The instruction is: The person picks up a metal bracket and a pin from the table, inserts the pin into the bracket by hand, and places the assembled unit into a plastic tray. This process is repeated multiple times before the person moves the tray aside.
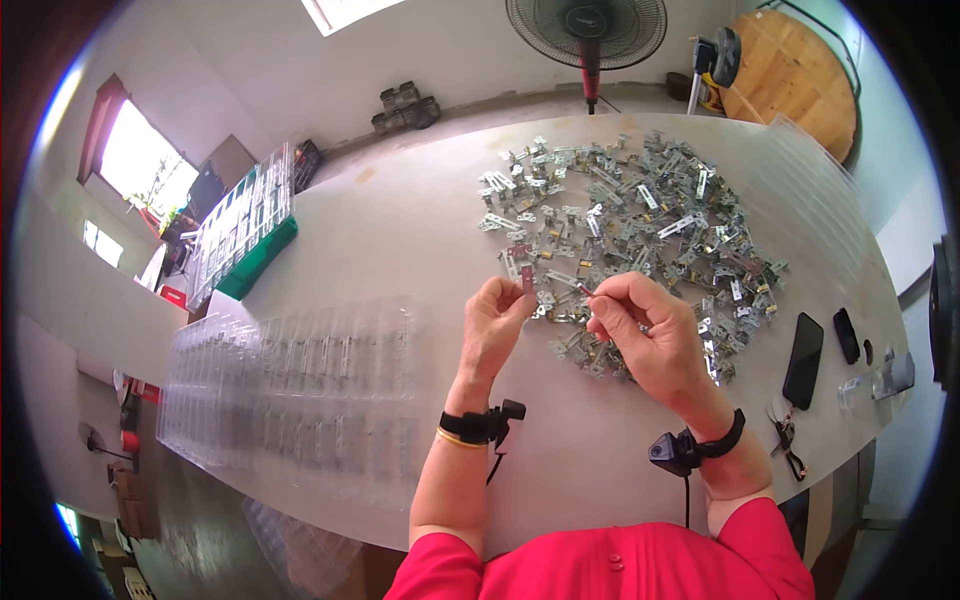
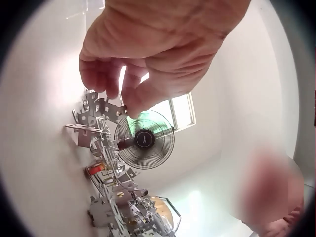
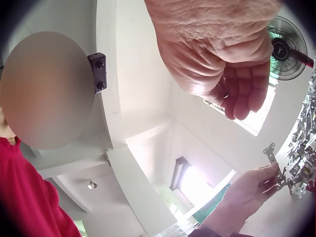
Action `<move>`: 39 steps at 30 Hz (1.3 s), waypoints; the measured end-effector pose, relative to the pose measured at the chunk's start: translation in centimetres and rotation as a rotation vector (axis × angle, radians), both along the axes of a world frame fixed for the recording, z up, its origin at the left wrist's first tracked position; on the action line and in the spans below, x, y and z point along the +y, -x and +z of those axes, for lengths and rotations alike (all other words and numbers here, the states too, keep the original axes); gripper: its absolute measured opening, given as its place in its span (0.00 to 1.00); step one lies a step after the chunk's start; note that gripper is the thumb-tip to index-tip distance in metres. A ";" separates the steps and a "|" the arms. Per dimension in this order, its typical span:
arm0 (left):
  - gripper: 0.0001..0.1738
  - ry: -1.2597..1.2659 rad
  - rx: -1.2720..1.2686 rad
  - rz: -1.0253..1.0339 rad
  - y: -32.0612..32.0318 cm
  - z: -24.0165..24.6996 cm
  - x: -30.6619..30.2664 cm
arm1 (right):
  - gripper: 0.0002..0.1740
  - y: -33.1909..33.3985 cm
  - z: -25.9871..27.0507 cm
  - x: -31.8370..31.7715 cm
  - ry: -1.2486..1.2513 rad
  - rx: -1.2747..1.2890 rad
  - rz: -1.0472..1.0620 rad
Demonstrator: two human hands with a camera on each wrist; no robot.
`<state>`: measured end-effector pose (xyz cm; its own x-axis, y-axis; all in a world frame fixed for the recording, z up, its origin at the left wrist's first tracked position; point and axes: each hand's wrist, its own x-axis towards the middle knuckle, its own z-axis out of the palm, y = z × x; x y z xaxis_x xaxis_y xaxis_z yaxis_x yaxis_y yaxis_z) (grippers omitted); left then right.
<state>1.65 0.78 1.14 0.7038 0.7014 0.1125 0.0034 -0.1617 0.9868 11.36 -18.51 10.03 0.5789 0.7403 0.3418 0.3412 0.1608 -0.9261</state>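
Near the front of a heap of metal brackets (image 1: 650, 210), the left hand (image 1: 493, 320) pinches a flat metal bracket (image 1: 527, 278) between thumb and fingers. In the left wrist view this hand (image 2: 158, 44) is above the heap, a bracket (image 2: 112, 109) at its fingertips. The right hand (image 1: 655, 335), slightly apart on the right, has thumb and forefinger together on the end of a slim metal bracket (image 1: 565, 280). The right wrist view shows the right hand (image 3: 222, 54) with curled fingers, its fingertip contact hidden, and the left hand (image 3: 244, 197) holding its bracket (image 3: 271, 153).
Clear plastic trays (image 1: 290, 375) with rows of metal parts lie on the left of the table (image 1: 560, 440). More clear trays (image 1: 810, 190) are at the back right. A phone (image 1: 803, 361), pliers (image 1: 785, 440) and a small black object (image 1: 846, 336) lie on the right.
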 end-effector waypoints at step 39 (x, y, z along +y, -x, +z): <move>0.14 0.397 -0.184 -0.454 0.0 -1.1 -2.7 | 0.06 -1.6 -6.4 3.9 0.019 -0.203 -0.255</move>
